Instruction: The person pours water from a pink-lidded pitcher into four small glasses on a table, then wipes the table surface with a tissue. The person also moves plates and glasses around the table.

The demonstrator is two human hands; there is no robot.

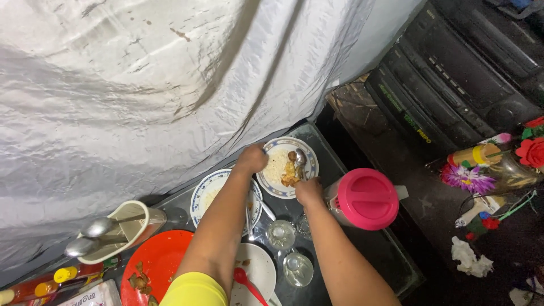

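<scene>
- The left hand [251, 159] grips the rim of a white, blue-patterned plate [310, 164] at the far edge of the worktop [391, 255], its fingers curled tight over the plate's left side.
- The right hand [309, 191] rests at the plate's near rim, fingers closed around the handle of a metal spoon [300, 158] whose bowl lies over the food.
- The plate carries white rice [276, 165] on its left half and brownish pieces of food [290, 173] beside the spoon.
- A jug with a pink lid [364, 198] stands just right of the right hand, near the worktop's right edge.
- A second patterned plate [205, 195] sits to the left, partly hidden under the left forearm.
- Three clear drinking glasses [281, 234] stand between the forearms, near the middle of the worktop.
- A red plate [160, 258] with food scraps lies at the near left, beside a white plate [260, 271] bearing a red spoon [246, 281].
- A cream holder [130, 226] with two ladles lies tipped at the left edge.
- Artificial flowers [530, 152] stand well apart at the right, off the worktop.
</scene>
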